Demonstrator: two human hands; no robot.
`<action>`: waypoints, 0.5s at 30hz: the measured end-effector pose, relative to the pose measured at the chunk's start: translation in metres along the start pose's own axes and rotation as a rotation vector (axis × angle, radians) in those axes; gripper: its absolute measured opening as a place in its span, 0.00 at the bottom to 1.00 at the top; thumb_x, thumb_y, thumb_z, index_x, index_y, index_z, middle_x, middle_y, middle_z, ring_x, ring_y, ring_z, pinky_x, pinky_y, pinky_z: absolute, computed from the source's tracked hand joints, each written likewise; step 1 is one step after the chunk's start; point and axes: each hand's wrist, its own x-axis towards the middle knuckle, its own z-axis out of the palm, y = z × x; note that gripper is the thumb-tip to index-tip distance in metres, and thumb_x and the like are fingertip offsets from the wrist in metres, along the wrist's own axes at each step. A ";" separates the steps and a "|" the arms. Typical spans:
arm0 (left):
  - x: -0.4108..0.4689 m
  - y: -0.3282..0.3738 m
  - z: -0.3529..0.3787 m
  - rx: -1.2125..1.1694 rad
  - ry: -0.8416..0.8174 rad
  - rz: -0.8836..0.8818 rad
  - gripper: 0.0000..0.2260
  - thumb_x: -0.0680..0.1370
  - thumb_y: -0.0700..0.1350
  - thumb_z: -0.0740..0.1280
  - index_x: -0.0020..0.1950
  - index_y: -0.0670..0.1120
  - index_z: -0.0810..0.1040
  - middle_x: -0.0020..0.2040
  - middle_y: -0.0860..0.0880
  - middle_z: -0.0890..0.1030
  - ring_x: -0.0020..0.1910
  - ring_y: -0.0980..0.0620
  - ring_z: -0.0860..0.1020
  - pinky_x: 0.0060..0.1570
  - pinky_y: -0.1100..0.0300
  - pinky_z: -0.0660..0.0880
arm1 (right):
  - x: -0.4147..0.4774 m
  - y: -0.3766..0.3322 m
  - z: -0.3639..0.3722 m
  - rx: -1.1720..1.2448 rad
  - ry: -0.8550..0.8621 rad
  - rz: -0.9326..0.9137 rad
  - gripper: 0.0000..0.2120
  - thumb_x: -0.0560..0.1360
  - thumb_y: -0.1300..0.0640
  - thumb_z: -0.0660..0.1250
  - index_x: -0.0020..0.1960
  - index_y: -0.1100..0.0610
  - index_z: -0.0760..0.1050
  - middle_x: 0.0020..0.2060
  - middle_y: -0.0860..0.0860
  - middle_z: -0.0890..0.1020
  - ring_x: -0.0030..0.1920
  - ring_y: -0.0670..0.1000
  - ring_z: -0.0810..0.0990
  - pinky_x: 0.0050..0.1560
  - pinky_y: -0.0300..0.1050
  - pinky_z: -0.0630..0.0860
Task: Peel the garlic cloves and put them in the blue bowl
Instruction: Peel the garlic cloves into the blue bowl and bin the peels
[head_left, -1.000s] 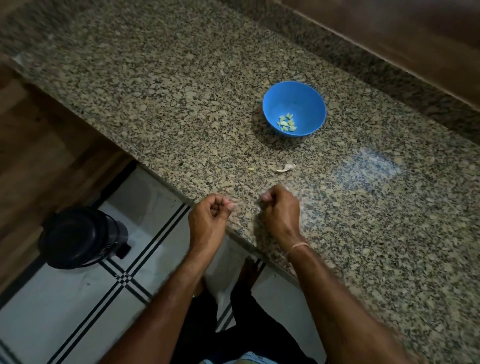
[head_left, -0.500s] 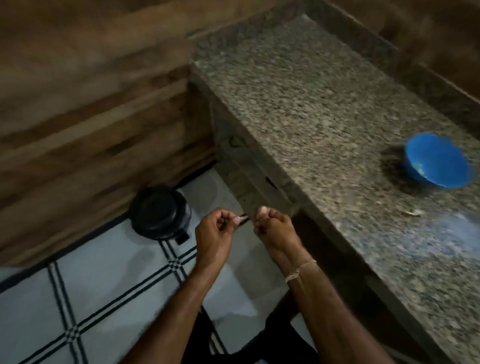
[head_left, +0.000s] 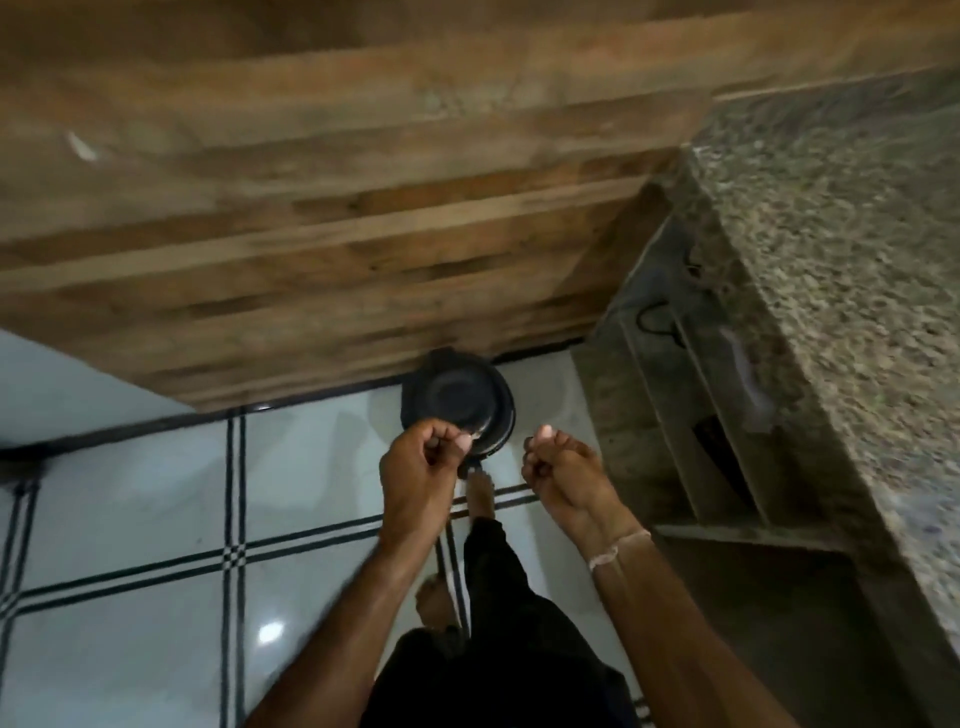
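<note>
Your left hand (head_left: 422, 461) and right hand (head_left: 561, 467) hover with fingers curled and thumbs against fingertips, over the tiled floor (head_left: 130, 519). The left overlaps the black bin (head_left: 457, 395). I cannot tell whether either pinches a garlic clove. The granite counter (head_left: 857, 260) runs along the right, and the blue bowl is out of view.

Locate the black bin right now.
Head view, centre: the black bin stands on the tiled floor against the wood-panelled wall, just beyond the left hand and left of the granite counter.
</note>
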 end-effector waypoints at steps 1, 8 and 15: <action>0.012 -0.003 -0.004 0.009 0.017 -0.022 0.04 0.79 0.45 0.74 0.45 0.50 0.83 0.41 0.55 0.85 0.42 0.62 0.82 0.42 0.73 0.73 | 0.014 0.001 0.010 -0.005 0.003 0.023 0.16 0.84 0.68 0.62 0.38 0.58 0.73 0.34 0.56 0.75 0.31 0.49 0.74 0.32 0.40 0.76; 0.109 -0.059 0.020 -0.040 0.073 -0.270 0.05 0.80 0.46 0.72 0.45 0.48 0.83 0.40 0.54 0.84 0.40 0.59 0.81 0.39 0.68 0.74 | 0.138 0.022 0.047 0.040 0.017 0.229 0.11 0.83 0.68 0.64 0.42 0.62 0.74 0.32 0.56 0.76 0.27 0.48 0.77 0.28 0.40 0.78; 0.193 -0.184 0.087 -0.165 0.065 -0.699 0.09 0.79 0.44 0.75 0.38 0.48 0.84 0.33 0.50 0.83 0.38 0.48 0.80 0.47 0.52 0.78 | 0.285 0.089 0.043 0.024 0.106 0.344 0.09 0.83 0.66 0.64 0.44 0.62 0.75 0.28 0.53 0.76 0.26 0.46 0.76 0.27 0.38 0.76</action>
